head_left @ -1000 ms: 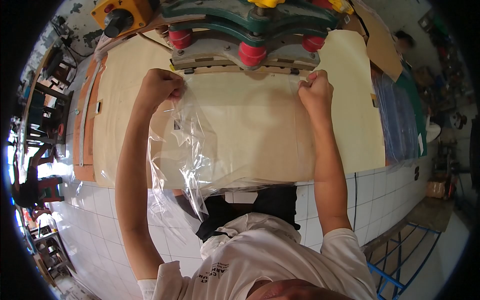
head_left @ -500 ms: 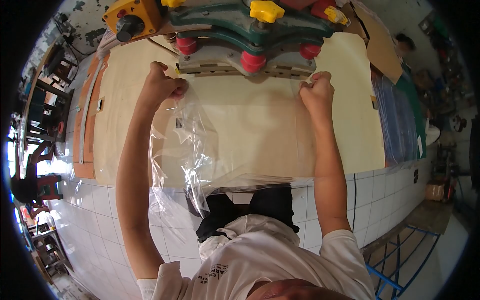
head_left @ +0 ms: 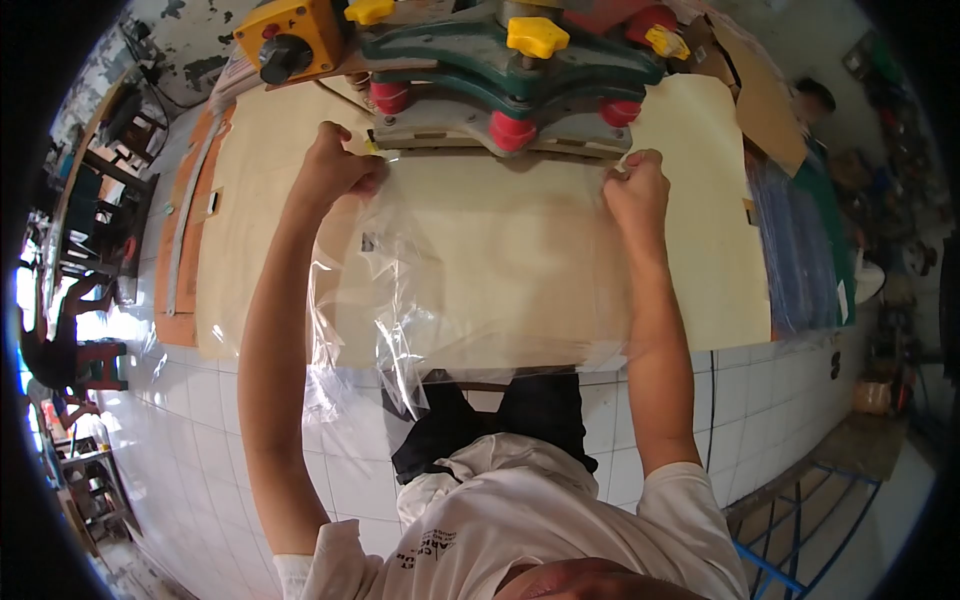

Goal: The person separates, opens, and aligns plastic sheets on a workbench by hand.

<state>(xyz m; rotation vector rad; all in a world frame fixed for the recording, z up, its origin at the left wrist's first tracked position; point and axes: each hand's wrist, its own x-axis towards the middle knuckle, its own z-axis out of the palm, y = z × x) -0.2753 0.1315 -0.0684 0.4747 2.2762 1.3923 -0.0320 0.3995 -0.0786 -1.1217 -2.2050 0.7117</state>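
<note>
A clear plastic sheet (head_left: 450, 290) stretches between my two hands over the cream-coloured work surface (head_left: 690, 250). My left hand (head_left: 345, 168) is closed on its far left corner, beside the left end of the press head (head_left: 490, 138). At the far right corner, my right hand (head_left: 638, 185) pinches the sheet just below the press head's right end. The sheet is creased and shiny on the left. Its near edge hangs over the front of the table, above my lap.
A yellow control box (head_left: 290, 40) with a black knob stands back left. Yellow star knobs (head_left: 538, 37) top the green press frame. Stacked clear sheets (head_left: 795, 250) lie at the right, near brown cardboard (head_left: 755, 90). Another person (head_left: 815, 100) is at far right.
The view has shifted slightly, so the press and table appear a little farther right. Both hands keep their hold on the sheet at nearly the same places.
</note>
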